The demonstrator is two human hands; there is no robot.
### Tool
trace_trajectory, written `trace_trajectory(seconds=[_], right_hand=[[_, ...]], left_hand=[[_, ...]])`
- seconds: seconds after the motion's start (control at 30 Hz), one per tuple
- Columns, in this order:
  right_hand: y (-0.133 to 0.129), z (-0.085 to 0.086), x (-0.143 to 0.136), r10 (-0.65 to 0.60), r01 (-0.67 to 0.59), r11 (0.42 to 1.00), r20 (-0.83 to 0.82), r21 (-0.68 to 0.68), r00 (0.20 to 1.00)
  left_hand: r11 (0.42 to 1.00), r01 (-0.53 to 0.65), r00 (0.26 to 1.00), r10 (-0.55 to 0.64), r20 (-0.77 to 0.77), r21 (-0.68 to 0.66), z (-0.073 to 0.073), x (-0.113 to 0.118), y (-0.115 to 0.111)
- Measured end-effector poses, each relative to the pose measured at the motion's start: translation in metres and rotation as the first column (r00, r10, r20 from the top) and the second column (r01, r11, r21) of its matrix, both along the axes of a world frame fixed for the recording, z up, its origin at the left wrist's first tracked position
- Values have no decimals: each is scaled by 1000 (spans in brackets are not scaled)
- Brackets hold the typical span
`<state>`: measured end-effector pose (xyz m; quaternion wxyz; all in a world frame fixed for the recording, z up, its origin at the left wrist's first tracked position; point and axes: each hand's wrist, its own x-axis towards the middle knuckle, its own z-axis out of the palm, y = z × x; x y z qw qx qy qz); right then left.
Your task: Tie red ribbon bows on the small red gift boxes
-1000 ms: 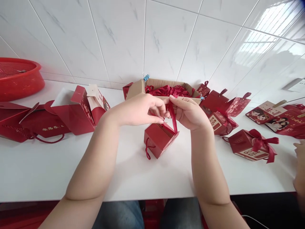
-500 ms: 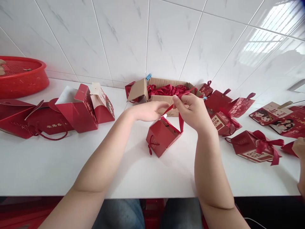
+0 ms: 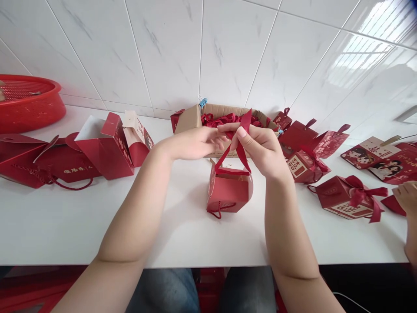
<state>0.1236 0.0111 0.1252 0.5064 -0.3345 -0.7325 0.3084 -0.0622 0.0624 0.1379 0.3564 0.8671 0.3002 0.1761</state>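
A small red gift box [image 3: 230, 193] with a cord handle on its near side stands on the white table before me. A red ribbon [image 3: 242, 153] runs round its top, and its two strands rise and cross above it. My right hand [image 3: 259, 145] pinches the ribbon at the crossing between thumb and forefinger, one end sticking up past the fingers. From the left, my left hand [image 3: 203, 141] reaches close to the crossing; its fingers are apart and slightly bent, beside the ribbon. Whether its fingertips touch the ribbon is not clear.
Behind my hands stands a cardboard box [image 3: 224, 111] of red ribbons. Red gift boxes [image 3: 104, 150] line the left, near a red plastic basket [image 3: 35, 111]. A ribboned gift box [image 3: 347, 198] and several others are at right, where another person's hand [image 3: 407, 195] shows.
The gift box has turned to face me more squarely. The ribbon strands now cross above it, with one end upright at my right hand. My left hand has shifted slightly left and up.
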Motion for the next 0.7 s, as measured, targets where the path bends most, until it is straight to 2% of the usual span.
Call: trace_trajectory(seconds=[0.07, 0.17, 0.27, 0.4, 0.53, 0.7], right_hand=[[1, -1, 0, 28, -28, 999, -26, -24, 999], [3, -3, 2, 61, -62, 998, -41, -28, 997], [5, -3, 5, 89, -91, 994, -39, -52, 995], [3, -1, 10, 104, -106, 992, -33, -66, 994], [0, 0, 13, 116, -118, 989, -31, -87, 993], [-3, -2, 10, 123, -128, 990, -78, -67, 989]], left_hand=[[998, 14, 990, -5, 139, -65, 3, -1, -1], [993, -19, 966, 49, 253, -120, 7, 1, -7], [989, -138, 928, 150, 341, -58, 11, 3, -14], [939, -338, 852, 277, 443, 62, 12, 4, -20], [939, -343, 846, 309, 435, -2, 13, 7, -20], [917, -389, 866, 395, 305, -84, 3, 11, -9]])
